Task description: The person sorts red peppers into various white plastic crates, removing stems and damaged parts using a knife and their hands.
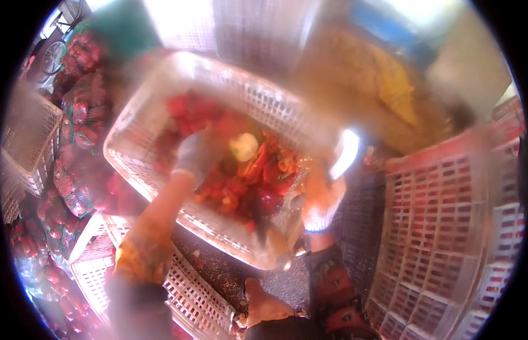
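A white plastic crate (242, 248) with perforated walls stands in the middle, holding a heap of red peppers (230, 195), some of them cut or broken. My left hand (200, 153), in a greyish glove and blurred, reaches into the crate above the peppers; whether its fingers hold anything cannot be made out. Just to its right is a pale round thing (244, 147), perhaps a cut vegetable. Gloved too, my right hand (323, 195) is at the crate's right end. Glare and blur hide its fingers, and a bright curved thing (345, 154) shows beside it.
Mesh sacks (83, 123) of red produce are piled at the left, near another crate (47, 140). A tall stack of crates (430, 229) rises at the right. Below lie a white crate (200, 293) and a bare foot (268, 304). Yellow-brown sacking (370, 85) is beyond.
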A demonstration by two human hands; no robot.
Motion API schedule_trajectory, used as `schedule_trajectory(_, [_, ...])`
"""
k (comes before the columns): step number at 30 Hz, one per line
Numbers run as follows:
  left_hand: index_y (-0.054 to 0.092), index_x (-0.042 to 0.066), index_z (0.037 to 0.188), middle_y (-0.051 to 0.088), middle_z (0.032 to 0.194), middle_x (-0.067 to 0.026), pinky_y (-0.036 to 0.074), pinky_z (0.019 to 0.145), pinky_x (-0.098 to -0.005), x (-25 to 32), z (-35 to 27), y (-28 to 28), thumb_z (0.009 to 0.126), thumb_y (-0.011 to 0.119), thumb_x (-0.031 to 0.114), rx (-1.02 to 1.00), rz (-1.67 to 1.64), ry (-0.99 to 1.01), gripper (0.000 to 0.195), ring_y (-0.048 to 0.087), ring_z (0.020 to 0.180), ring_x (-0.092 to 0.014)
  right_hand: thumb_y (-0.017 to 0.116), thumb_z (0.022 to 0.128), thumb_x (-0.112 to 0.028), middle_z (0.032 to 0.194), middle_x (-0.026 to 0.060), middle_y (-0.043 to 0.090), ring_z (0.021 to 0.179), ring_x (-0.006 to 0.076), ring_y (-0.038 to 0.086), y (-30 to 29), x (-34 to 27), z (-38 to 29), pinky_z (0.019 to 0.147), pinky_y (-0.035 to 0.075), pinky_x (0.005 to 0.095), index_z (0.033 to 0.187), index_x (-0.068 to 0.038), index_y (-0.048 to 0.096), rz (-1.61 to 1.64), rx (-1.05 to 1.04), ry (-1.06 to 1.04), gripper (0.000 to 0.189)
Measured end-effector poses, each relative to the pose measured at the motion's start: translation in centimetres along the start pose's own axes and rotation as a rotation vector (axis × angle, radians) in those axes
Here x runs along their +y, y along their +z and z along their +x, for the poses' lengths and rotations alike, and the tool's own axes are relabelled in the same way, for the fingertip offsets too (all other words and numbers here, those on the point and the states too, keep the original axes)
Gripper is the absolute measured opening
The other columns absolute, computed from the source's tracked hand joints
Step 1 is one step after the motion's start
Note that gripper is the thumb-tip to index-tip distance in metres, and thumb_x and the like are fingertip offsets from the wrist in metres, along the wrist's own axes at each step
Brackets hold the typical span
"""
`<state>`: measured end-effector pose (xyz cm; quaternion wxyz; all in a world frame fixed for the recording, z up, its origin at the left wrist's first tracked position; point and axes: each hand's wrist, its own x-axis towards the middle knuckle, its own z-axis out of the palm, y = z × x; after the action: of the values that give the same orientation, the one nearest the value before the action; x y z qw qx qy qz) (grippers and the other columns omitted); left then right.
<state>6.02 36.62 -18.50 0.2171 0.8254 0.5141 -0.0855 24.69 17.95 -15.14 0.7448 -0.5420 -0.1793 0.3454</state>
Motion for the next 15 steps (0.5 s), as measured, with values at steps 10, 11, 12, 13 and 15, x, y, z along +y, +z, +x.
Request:
schedule_trajectory(10, [0.066,-0.003,0.113,0.069,0.095,-0.0079,0.053,0.074,-0.0280,-2.6,-43.0,5.0,0.091,0.063,0.000,0.796,-1.090,-0.224,0.023,0.063,0.080,-0.015,0.055,0.100,-0.038,0.078,0.0034,0.063,0.061,0.0116,0.056,1.7,-2.3,0.8,0.054,0.046,0.0299,0.111,-0.006,0.058,-0.556,-0.184,-0.229,0.034])
schedule_trajectory(11, [0.067,-0.003,0.112,0.068,0.093,-0.0066,0.051,0.070,-0.0264,-3.3,-47.1,7.4,0.090,0.062,0.000,0.806,-1.247,-0.318,0.023,0.061,0.077,-0.013,0.056,0.100,-0.040,0.076,0.0027,0.062,0.058,0.0121,0.055,1.8,-3.1,0.8,0.051,0.045,0.0305,0.105,-0.007,0.061,-0.502,-0.205,-0.208,0.033])
schedule_trajectory(12, [0.067,-0.002,0.111,0.067,0.092,-0.0054,0.050,0.066,-0.0248,-4.3,-51.3,9.1,0.089,0.061,0.000,0.820,-1.397,-0.434,0.023,0.059,0.074,-0.011,0.057,0.100,-0.041,0.073,0.0019,0.062,0.054,0.0127,0.054,2.2,-3.2,0.2,0.049,0.043,0.0311,0.100,-0.008,0.064,-0.442,-0.236,-0.172,0.034])
schedule_trajectory(13, [0.067,-0.001,0.110,0.066,0.091,-0.0047,0.049,0.064,-0.0243,-4.8,-53.8,9.7,0.089,0.062,0.001,0.833,-1.432,-0.492,0.022,0.059,0.073,-0.010,0.058,0.100,-0.043,0.070,0.0011,0.061,0.051,0.0132,0.053,1.6,-4.6,0.1,0.046,0.042,0.0317,0.094,-0.009,0.066,-0.396,-0.240,-0.160,0.035])
schedule_trajectory(15, [0.068,0.000,0.109,0.065,0.089,-0.0034,0.047,0.062,-0.0234,-5.5,-60.1,10.8,0.088,0.062,0.003,0.880,-1.463,-0.691,0.022,0.057,0.071,-0.009,0.060,0.099,-0.039,0.074,0.0017,0.062,0.053,0.0126,0.054,2.8,-4.8,-1.7,0.048,0.044,0.0310,0.102,-0.008,0.064,-0.350,-0.329,-0.090,0.031])
